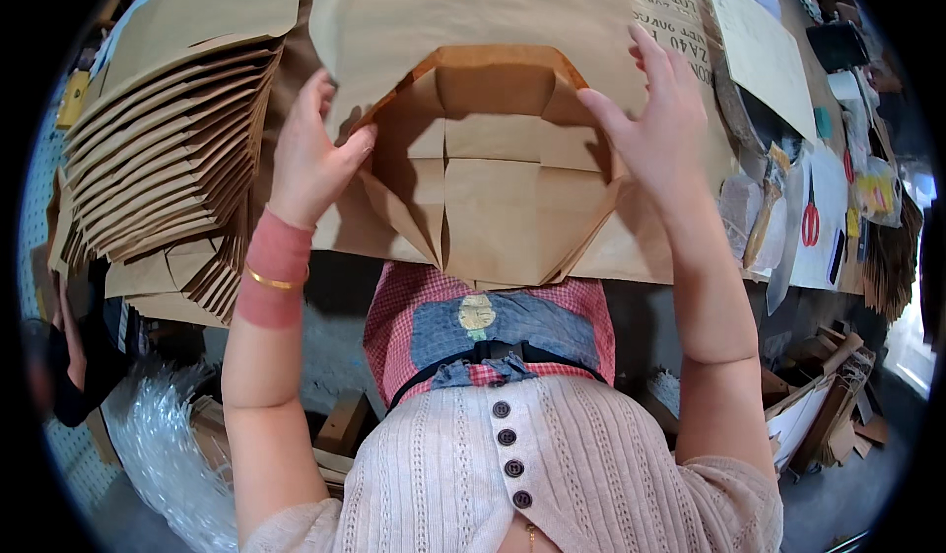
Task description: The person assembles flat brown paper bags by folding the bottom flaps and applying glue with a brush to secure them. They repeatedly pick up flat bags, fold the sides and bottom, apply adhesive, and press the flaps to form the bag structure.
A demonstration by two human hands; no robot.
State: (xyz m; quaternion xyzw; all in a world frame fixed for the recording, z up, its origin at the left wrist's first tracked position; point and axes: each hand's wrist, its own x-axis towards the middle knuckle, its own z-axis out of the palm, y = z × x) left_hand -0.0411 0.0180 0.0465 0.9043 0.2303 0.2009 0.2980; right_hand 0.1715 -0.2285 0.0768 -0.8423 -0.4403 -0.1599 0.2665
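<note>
Far left, fanned stack of folded kraft paper bags (177, 149) limits room on that side. Left hand (320, 149): fingers loosely curled, thumb apart, at the bag's left rim; can't tell if touching. Open kraft paper bag (493, 208) sits mid-table, right at the near edge. Step looks like spreading its mouth; next move probably calls for even outward pressure. Right hand (660, 114): fingers spread, thumb at right rim. Brown paper table cover (473, 1) leaves room beyond; red-handled scissors (810, 225) farther right.
</note>
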